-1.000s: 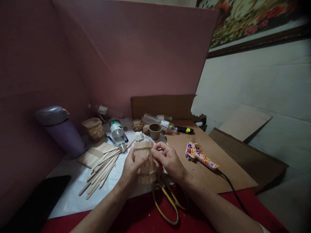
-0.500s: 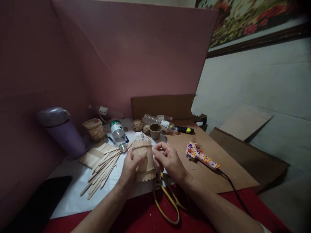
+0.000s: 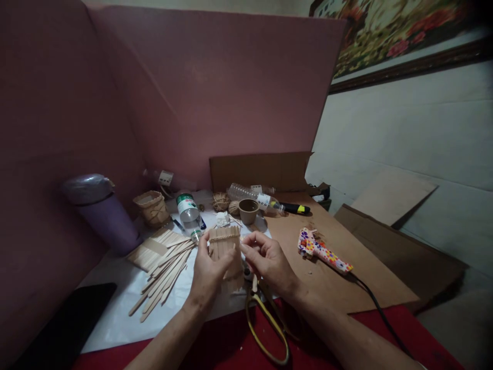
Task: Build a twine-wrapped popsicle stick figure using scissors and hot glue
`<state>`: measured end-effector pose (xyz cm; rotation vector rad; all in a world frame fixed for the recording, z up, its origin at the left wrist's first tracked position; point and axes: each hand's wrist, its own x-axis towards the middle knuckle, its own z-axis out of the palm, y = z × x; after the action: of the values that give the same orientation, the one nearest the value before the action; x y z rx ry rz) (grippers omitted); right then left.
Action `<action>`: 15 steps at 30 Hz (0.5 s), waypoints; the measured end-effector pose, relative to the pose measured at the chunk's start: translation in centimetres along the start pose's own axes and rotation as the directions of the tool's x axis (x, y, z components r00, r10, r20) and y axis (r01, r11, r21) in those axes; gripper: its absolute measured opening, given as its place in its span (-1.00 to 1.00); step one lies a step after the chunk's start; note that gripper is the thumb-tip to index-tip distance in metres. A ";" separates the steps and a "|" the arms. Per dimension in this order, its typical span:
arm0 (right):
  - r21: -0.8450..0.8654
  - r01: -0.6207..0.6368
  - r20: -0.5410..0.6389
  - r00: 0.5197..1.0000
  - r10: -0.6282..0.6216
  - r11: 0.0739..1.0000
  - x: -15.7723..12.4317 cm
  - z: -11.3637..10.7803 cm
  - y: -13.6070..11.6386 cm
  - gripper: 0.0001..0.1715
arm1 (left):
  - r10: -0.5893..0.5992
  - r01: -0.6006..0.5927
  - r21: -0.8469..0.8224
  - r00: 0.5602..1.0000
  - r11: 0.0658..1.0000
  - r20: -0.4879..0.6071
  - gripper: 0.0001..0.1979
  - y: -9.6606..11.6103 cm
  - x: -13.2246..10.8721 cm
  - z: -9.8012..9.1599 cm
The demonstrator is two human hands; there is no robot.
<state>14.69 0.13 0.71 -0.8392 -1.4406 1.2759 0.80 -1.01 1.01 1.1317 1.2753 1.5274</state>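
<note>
My left hand [image 3: 208, 276] is wrapped round a small holder made of upright wooden craft sticks [image 3: 224, 246], bound with twine near its top and bottom. It is held just above the white sheet [image 3: 115, 303]. My right hand [image 3: 269, 262] sits at the holder's right side, thumb and forefinger pinched by the upper twine band; what they pinch is too small to make out. Gold-handled scissors [image 3: 267, 324] lie right below my hands on the red cloth.
Loose craft sticks [image 3: 164, 267] fan out at the left. Behind are a purple tumbler [image 3: 102, 213], a small woven basket [image 3: 153, 208], plastic bottles [image 3: 188, 210], twine balls [image 3: 221, 200], a brown cup [image 3: 248, 210] and a utility knife [image 3: 295, 208]. A patterned glue gun [image 3: 321, 252] lies on cardboard at the right.
My left hand has tilted and turned the stick holder, raising it slightly toward the back. My right hand stayed at its right side, fingers pinched.
</note>
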 end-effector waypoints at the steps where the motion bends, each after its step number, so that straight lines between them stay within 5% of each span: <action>1: -0.015 0.002 -0.005 1.000 -0.002 1.000 0.0 0.0 0.0 -0.77 | -0.003 0.003 0.002 1.000 1.000 0.003 -0.31 -0.1 0.1 0.0; 8: -0.104 0.049 -0.017 0.999 -0.051 0.993 -0.3 0.0 0.0 -0.85 | -0.079 0.082 -0.111 0.996 0.990 0.032 -0.33 -0.7 0.2 -0.1; 15: -0.163 0.080 -0.048 0.995 -0.089 0.983 -0.2 0.0 0.2 -0.82 | -0.020 0.020 -0.004 1.000 1.000 0.000 -0.33 -1.7 1.3 -0.6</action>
<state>14.72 -0.01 0.44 -0.9030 -1.5334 1.0751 -0.05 0.31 -0.54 1.1125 1.2794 1.5149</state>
